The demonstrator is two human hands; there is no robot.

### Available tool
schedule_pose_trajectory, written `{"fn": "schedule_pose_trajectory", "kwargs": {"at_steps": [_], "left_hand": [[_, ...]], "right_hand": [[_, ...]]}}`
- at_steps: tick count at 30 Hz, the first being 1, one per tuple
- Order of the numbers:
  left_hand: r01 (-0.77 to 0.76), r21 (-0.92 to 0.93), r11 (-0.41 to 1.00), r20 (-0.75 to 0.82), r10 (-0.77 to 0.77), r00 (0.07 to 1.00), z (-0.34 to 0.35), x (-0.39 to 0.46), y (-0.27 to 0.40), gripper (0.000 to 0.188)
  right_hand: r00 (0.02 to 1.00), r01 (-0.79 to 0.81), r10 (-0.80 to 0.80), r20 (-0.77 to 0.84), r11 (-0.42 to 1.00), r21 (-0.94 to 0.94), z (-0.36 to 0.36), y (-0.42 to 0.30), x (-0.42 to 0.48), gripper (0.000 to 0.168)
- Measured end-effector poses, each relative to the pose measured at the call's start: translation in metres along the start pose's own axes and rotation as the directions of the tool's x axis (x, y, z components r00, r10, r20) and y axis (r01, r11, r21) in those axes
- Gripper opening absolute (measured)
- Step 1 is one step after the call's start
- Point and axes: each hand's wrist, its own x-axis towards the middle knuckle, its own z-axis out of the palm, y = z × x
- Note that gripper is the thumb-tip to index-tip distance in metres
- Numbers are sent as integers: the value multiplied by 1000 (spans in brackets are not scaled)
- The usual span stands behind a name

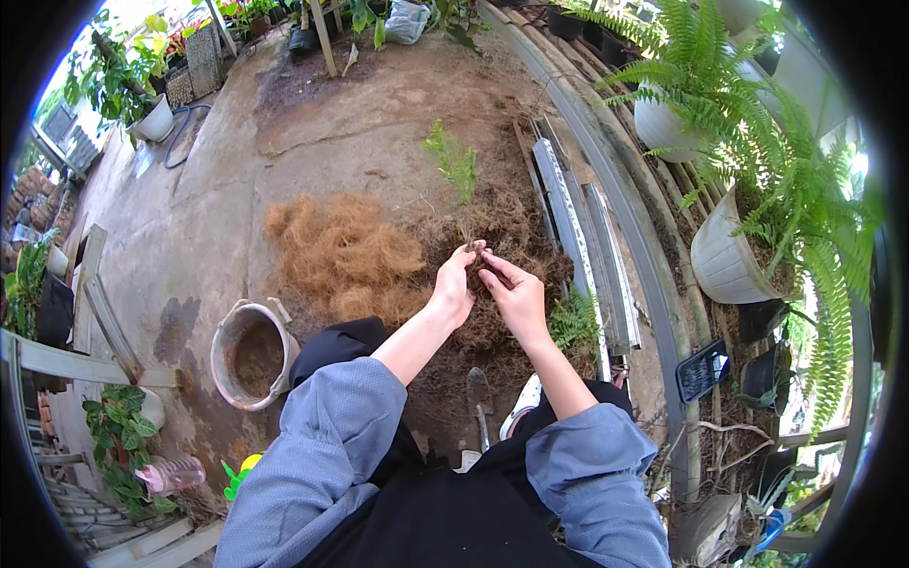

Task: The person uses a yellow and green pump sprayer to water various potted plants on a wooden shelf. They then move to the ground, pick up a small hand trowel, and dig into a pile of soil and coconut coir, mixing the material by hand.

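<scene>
In the head view, my left hand is closed around the root end of a leafy green seedling, whose top points away from me. My right hand is beside it, thumb and fingers pinched at the same roots. Under both hands spreads a heap of dark fibrous roots and soil. Left of it lies a pile of light brown coconut fibre. A hand trowel rests on the ground between my legs. Exactly what the right fingertips grip is partly hidden.
A dirty white bucket stands left of my knee. Metal channels lie right of the root heap, near a low fern. Farther right are a phone on a ledge and a potted fern. A pink bottle lies at lower left.
</scene>
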Motion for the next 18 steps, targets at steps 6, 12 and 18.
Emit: {"fn": "schedule_pose_trajectory", "kwargs": {"at_steps": [6,12,18], "left_hand": [[-63,37,997,-71,66,995,4,-2,-6,9],[57,162,985,-108,-39,993,23,-24,8,29],[-89,-42,995,-31,88,996,5,-5,-2,25]], "right_hand": [[998,-13,8,-60,996,-86,1,-11,2,28],[923,305,-379,-70,830,-468,1,-7,3,24],[886,438,-448,117,730,-524,13,-8,-3,31]]}}
